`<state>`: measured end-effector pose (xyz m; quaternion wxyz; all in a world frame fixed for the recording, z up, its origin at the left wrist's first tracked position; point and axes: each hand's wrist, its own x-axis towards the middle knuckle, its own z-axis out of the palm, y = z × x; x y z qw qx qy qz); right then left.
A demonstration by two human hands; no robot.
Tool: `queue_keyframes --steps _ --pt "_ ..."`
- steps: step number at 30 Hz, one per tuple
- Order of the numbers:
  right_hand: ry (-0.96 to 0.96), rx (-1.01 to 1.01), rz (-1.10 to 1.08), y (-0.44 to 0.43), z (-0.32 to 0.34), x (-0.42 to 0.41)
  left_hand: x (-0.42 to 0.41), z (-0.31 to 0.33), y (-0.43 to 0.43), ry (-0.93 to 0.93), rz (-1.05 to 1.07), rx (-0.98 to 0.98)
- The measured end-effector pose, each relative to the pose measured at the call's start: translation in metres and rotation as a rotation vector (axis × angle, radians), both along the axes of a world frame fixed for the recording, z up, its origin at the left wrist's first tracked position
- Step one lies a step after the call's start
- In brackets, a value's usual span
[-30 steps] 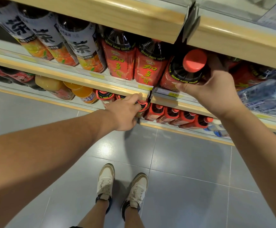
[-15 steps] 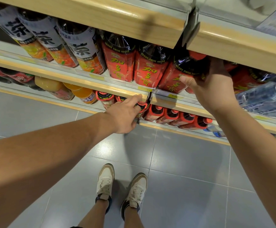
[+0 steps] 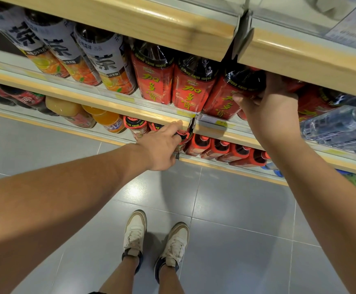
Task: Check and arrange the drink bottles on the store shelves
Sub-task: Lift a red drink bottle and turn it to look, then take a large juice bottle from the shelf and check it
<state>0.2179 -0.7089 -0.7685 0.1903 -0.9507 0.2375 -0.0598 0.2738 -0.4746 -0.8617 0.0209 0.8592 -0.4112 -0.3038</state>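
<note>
The red-label bottle (image 3: 226, 96) under inspection stands on the middle shelf (image 3: 113, 101), third in a row of like bottles, at about 1 o'clock from the frame's centre. A second ago it leaned well out over the shelf edge with its red cap in plain view; half a second ago it was going back; now it sits deep in the row, cap hidden under the upper shelf (image 3: 173, 30), its label roughly in line with its two neighbours (image 3: 173, 81) at its 9 o'clock. It is tilted slightly toward them at the top.

The right hand (image 3: 272, 111) is wrapped around the bottle's right side, thumb across the label, fingers out of sight behind it. The grasp is closed on the bottle; no release is seen.

The left hand (image 3: 162, 145) has not moved across the three pictures. It rests, loosely curled with index finger extended, against the middle shelf's front edge, at the cap of a small red-capped bottle (image 3: 181, 137) on the lower shelf (image 3: 226, 166). Whether it grips that bottle cannot be told.

Further out: grey-label tea bottles (image 3: 100, 60) at 10 o'clock, orange drinks (image 3: 107, 120) at 9 o'clock, clear water bottles (image 3: 338, 128) at 3 o'clock.

Judgement: the bottle appears checked and returned; a final straightening and release seem to remain.
</note>
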Motion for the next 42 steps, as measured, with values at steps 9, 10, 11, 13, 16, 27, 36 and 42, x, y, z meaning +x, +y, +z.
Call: queue_keyframes --steps 9,10,11,13,16,27,36,42 --pt "-0.032 0.222 -0.096 0.025 -0.011 -0.037 0.006 0.013 0.002 0.013 0.001 0.032" --pt "-0.039 0.246 -0.066 0.030 -0.013 -0.043 0.006 0.014 0.003 0.008 0.006 0.030" --pt "-0.028 0.252 -0.034 0.034 -0.015 -0.048 0.007 0.016 0.004 0.002 0.015 0.023" --pt "0.033 0.215 0.018 0.040 -0.019 -0.055 0.006 0.022 0.008 -0.012 0.043 0.008" --pt "0.147 0.167 0.109 0.051 -0.017 -0.060 0.004 0.033 0.019 -0.051 0.104 0.005" --pt "0.247 0.104 0.522 0.143 0.021 -0.057 -0.023 0.099 0.119 -0.132 0.447 -0.089" --pt "0.251 0.130 0.568 0.257 0.039 -0.027 -0.030 0.120 0.246 -0.108 0.625 -0.110" --pt "0.245 0.161 0.537 0.358 0.055 -0.008 -0.011 0.133 0.346 -0.100 0.675 -0.153"
